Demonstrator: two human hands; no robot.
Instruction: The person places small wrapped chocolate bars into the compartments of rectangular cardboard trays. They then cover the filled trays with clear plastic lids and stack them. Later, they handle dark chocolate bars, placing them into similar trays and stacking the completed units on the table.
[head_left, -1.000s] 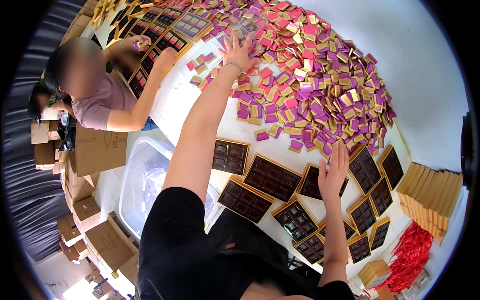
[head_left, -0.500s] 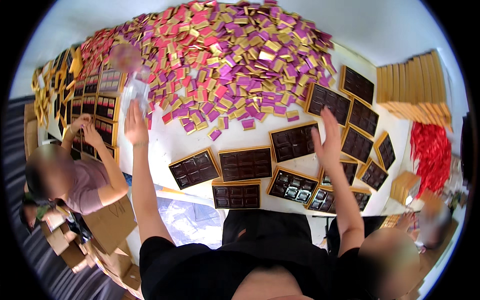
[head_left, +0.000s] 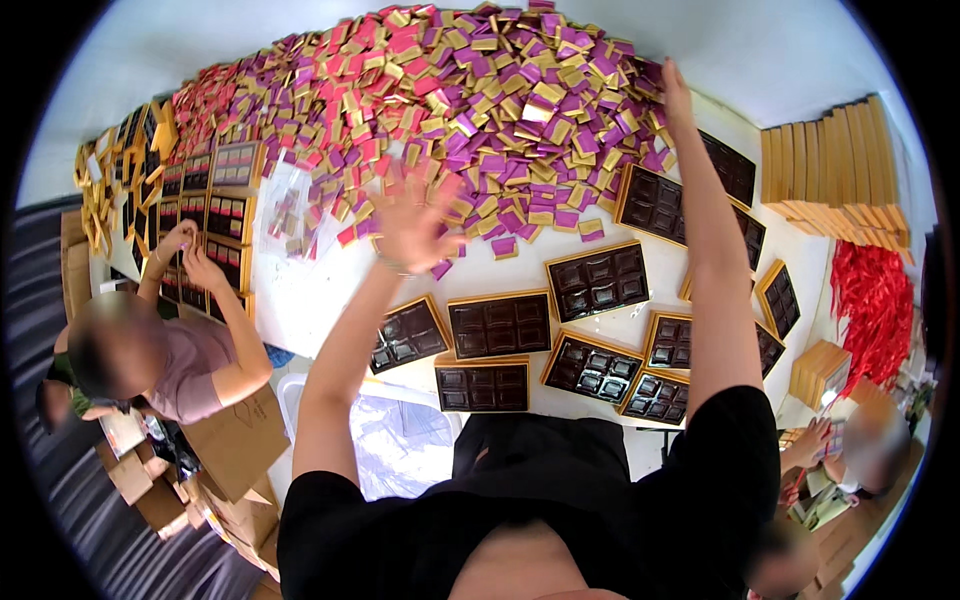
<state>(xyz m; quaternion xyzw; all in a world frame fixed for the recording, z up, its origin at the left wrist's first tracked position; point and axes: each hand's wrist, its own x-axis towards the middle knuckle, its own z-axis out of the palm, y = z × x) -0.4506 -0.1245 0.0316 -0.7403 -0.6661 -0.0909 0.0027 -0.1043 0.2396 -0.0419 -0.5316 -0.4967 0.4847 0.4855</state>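
My left hand (head_left: 415,222) is spread wide and blurred over the near edge of a big heap of small wrapped chocolates (head_left: 480,125). Their wrappers are purple and gold or red and gold. Farther off, my right hand (head_left: 677,98) reaches to the heap's right end by the wall, its fingers stretched out and seen edge-on. Nothing shows in either hand. Below my hands lie several gold-edged boxes with dark brown compartment trays, such as one in the middle (head_left: 499,323) and one beside my right forearm (head_left: 652,205). That forearm covers parts of the boxes on the right.
Clear plastic (head_left: 285,210) lies left of the heap. A person at the left (head_left: 160,350) works by filled boxes (head_left: 215,215). Gold boxes (head_left: 830,170) stand stacked at the right, near red shredded strips (head_left: 872,310). A plastic-lined bin (head_left: 395,440) sits below the table edge.
My left hand has swung right, away from the clear plastic, to the heap's near edge. My right hand has gone from above the boxes out to the heap's far right end.
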